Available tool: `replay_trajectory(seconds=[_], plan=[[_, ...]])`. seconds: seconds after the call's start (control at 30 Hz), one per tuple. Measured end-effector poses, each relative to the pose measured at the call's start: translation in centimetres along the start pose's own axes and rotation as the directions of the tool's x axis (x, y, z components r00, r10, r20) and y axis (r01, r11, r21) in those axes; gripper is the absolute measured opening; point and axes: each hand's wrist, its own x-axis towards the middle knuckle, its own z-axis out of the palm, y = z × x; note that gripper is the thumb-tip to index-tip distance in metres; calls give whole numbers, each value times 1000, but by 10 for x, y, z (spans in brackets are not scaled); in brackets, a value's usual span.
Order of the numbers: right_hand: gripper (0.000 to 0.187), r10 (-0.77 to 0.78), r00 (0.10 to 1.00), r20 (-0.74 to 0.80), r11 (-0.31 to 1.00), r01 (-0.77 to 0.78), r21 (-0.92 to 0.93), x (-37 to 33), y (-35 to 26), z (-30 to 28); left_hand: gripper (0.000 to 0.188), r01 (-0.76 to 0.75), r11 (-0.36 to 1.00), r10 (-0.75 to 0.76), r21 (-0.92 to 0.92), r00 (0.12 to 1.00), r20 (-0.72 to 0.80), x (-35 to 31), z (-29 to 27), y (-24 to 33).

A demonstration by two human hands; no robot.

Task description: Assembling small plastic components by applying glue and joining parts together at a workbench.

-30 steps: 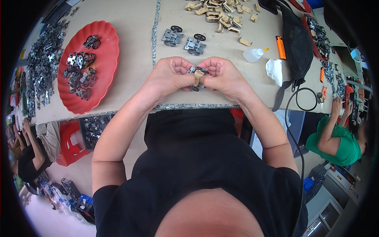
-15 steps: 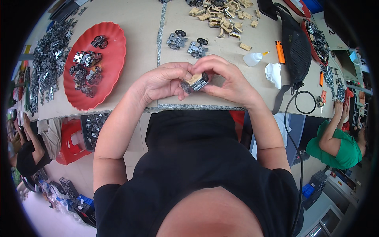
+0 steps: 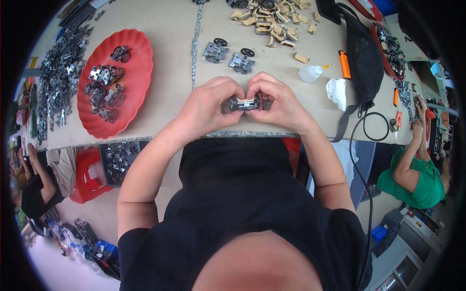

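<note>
Between my two hands, just above the table's near edge, is a small wheeled toy chassis, grey with black wheels and a tan piece along its upper side. My left hand grips its left end and my right hand its right end, thumbs and fingers closed on it. Two similar grey chassis, one beside the other, lie beyond my hands. Farther back is a pile of tan plastic parts, with a single tan part lying apart from it.
A scalloped red tray with several wheeled pieces stands left, beside a heap of grey parts. On the right lie a dropper bottle, an orange lighter, crumpled tissue and a black bag. Other people work at both sides.
The chassis has turned from a slant to nearly level, its grey side toward me. My left hand has moved from beside it to its left end, and my fingers have closed around both ends.
</note>
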Motion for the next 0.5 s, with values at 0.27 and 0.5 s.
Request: replay_trajectory(seconds=[0.27, 0.5], plan=[[27, -18, 992, -121, 997, 27, 73, -7, -11, 9, 29, -51, 979, 100, 198, 964, -246, -18, -16, 4], [27, -65, 710, -701, 996, 94, 3, -51, 2, -28, 28, 504, 570, 190, 649, 687, -701, -56, -100, -8]])
